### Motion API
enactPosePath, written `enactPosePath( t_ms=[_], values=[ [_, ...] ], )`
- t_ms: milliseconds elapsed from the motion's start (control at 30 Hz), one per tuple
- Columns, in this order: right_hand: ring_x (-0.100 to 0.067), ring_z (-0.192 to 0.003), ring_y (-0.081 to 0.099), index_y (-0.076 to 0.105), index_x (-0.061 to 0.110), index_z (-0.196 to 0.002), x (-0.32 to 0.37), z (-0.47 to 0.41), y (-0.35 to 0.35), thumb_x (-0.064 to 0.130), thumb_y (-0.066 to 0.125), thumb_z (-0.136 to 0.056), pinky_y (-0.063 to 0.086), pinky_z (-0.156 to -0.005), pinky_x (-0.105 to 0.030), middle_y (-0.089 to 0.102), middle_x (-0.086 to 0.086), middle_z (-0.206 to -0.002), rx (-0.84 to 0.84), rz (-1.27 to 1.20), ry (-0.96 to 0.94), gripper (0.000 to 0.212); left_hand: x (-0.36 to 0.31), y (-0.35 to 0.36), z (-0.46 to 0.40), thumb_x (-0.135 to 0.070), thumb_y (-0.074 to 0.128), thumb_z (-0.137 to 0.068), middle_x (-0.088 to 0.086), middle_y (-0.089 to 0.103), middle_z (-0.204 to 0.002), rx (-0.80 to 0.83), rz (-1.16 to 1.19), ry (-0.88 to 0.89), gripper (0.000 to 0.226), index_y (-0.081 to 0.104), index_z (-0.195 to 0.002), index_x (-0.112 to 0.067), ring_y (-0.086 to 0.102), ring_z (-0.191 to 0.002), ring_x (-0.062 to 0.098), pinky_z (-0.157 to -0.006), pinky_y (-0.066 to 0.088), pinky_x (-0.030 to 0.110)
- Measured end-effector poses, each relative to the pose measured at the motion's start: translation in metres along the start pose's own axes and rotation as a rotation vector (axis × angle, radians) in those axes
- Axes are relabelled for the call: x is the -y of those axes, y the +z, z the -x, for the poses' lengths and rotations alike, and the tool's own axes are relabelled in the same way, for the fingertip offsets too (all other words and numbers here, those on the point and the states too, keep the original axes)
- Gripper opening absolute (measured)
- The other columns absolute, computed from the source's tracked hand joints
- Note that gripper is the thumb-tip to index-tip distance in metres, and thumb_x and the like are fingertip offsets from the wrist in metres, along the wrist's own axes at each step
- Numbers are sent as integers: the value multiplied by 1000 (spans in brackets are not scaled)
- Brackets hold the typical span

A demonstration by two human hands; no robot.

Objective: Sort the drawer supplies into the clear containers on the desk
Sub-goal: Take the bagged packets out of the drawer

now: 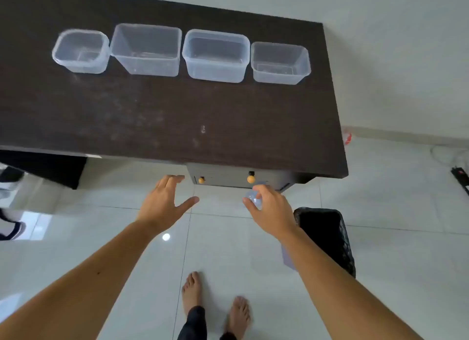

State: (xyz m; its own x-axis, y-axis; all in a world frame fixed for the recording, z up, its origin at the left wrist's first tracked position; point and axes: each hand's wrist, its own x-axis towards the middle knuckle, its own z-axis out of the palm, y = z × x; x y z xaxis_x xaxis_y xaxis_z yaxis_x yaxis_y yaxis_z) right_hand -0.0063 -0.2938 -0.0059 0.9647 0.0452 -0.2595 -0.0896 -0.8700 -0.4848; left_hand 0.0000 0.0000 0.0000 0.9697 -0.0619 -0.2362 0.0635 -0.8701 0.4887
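Bare feet on pale floor tiles at bottom of view, both forearms reaching forward above them. Right hand pinches a small clear roundish item between thumb and fingertips; too blurred to tell what it is. It sits just below the drawer front, near the right-side orange knob. Left hand holds nothing, fingers spread and relaxed, thumb out, fingertips just left of the drawer front and close to the smaller orange knob. Drawer front sits under the near edge of the dark desk, beyond both hands.

Four clear containers in a row at the far side of the desk, well beyond the hands: small rounded container far left, tall container touching it, wide container roughly straight ahead between the hands, low container beyond the right hand. All look unfilled.

Black bin on the floor just right of the right wrist. Power strip on the floor far right. White wall behind the desk.
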Motion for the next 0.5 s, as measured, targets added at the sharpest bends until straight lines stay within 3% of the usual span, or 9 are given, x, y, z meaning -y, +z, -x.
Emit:
enactPosePath(
  t_ms=[100,233,367,500],
  values=[
    [-27,-109,67,66,17,-126,-2,-17,18,47,63,-101,48,-85,-36,71,-2,-118,-106,-51,56,39,11,16,-20,-66,65,-90,2,48,-156,-24,63,-42,87,41,-155,-14,54,-139,25,-110,50,44],
    [-30,-90,70,58,17,-87,-9,-40,35,49,57,-104,39,-70,-32,73,-3,-98,-253,-110,123,36,8,34,-44,-59,70,-92,2,53,-148,-124,197,-63,74,46,-145,-14,58,-131,24,-98,53,40],
    [-22,-82,66,62,17,-91,-17,-53,41,48,59,-104,40,-72,-31,72,2,-92,-285,-148,160,34,4,49,-57,-48,77,-92,2,63,-131,-225,371,-125,62,52,-136,-14,63,-121,22,-90,47,30],
    [-9,-56,48,51,21,-76,-17,-53,49,29,66,-104,34,-63,-27,47,14,-60,-362,-245,16,32,9,60,-61,-46,78,-91,-5,63,-119,-274,461,-180,55,55,-128,-13,65,-115,19,-95,53,36]
  ],
)
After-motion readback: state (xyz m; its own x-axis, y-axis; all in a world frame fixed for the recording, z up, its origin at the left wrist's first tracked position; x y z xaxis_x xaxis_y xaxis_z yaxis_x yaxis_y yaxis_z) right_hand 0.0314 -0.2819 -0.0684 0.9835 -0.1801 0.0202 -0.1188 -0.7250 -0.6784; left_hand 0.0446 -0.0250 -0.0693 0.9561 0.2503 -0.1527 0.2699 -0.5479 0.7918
